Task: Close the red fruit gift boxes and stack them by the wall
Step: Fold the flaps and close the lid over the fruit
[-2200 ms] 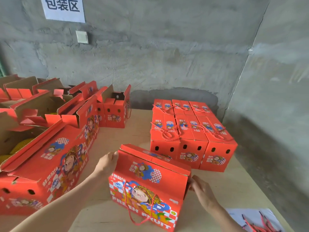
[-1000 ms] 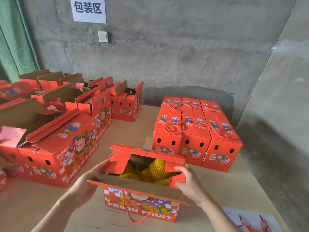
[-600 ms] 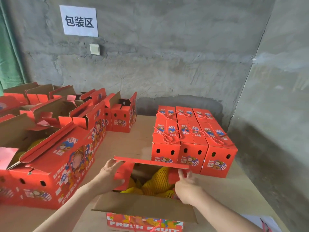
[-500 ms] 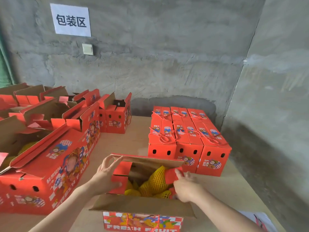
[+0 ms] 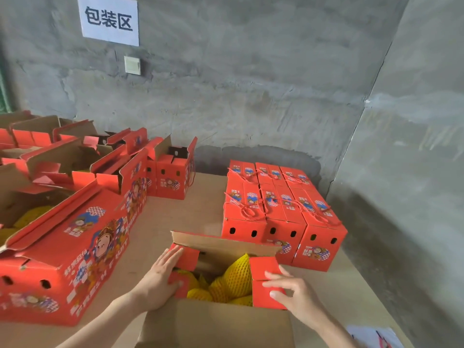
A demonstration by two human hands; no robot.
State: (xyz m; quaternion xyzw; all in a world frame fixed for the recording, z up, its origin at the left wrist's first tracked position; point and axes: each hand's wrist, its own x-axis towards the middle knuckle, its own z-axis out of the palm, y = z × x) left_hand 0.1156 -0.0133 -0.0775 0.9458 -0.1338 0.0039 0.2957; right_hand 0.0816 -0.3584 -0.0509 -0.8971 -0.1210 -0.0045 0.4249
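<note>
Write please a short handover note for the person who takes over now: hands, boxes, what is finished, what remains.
Left grip rests flat on the left red end flap of the open red cardboard fruit gift box. Right grip touches the right red end flap. Yellow net-wrapped fruit lies inside.
Done: a block of closed red boxes stands by the grey wall.
Left: fold the long flaps shut, move this box there, then close the open red boxes on the left.

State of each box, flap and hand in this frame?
Front box: open, netted fruit showing.
Left hand: flat on the left end flap.
Right hand: fingers touching the right end flap.
Boxes by the wall: closed, packed together.
Boxes at left: open.
</note>
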